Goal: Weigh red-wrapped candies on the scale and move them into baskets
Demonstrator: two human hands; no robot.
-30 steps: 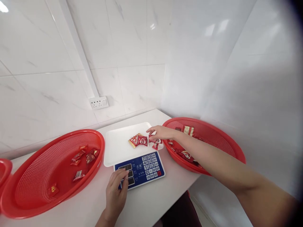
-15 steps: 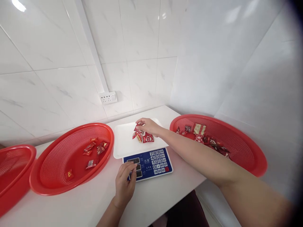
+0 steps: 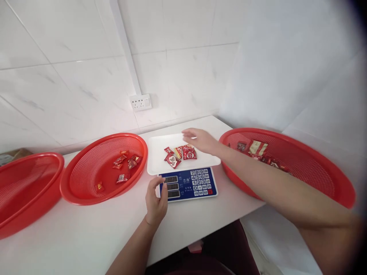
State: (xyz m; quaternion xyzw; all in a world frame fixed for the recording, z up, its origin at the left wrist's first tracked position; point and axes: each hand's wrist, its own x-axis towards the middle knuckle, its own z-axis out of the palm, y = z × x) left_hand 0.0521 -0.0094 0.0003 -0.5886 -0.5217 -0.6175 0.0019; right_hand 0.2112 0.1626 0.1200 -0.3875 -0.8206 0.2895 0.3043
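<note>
A white weighing tray [image 3: 156, 164] tops a digital scale with a blue keypad panel [image 3: 187, 187]. On the tray lie several small red wrapped candies, among them a flat one with a heart-shaped white label [image 3: 172, 160] and a plumper red packet [image 3: 189, 152]. My right hand [image 3: 202, 141] hovers over the tray's right half, just behind the candies, fingers extended and slightly blurred, with nothing in it. By the left end of the panel, partly covering the display [image 3: 172, 186], my left hand [image 3: 156, 200] is curled loosely, thumb and fingers apart and holding nothing.
Left of the scale stands a red plastic basket [image 3: 83, 196] with several candies. Another red basket [image 3: 31, 191] is at the far left. A third basket [image 3: 345, 191], holding more candies, sits right of the scale under my right forearm. A wall socket [image 3: 140, 102] is behind.
My right hand has let go of a red candy, which now lies on the tray, and moved back to the right. My left thumb and fingers have parted. The camera view has shifted.
</note>
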